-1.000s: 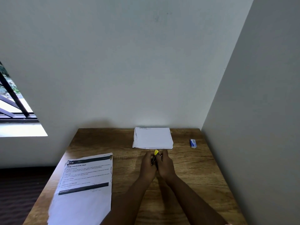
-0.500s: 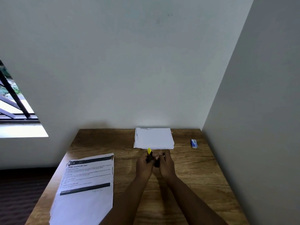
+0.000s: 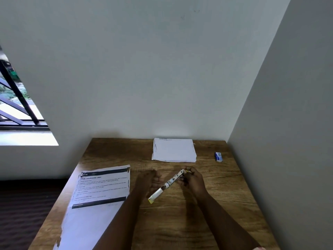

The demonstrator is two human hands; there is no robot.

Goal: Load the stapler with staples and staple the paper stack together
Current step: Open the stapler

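Note:
The stapler (image 3: 166, 185) lies swung open in a long line, its metal channel facing up and a yellow tip at its near-left end. My right hand (image 3: 193, 179) grips its far-right end, near the hinge. Beside the open arm, my left hand (image 3: 146, 181) has its fingers loosely spread; whether it touches the stapler I cannot tell. A white paper stack (image 3: 173, 150) rests at the back of the wooden desk (image 3: 207, 210). A small blue staple box (image 3: 218, 156) sits at the back right.
A printed instruction sheet (image 3: 100, 192) lies on the desk's left side, reaching its front-left edge. Walls close the desk at the back and right. A window is at the far left.
The stapler was held closed between both hands; it has swung open into a long line. My left hand has moved left and opened, my right hand has moved right.

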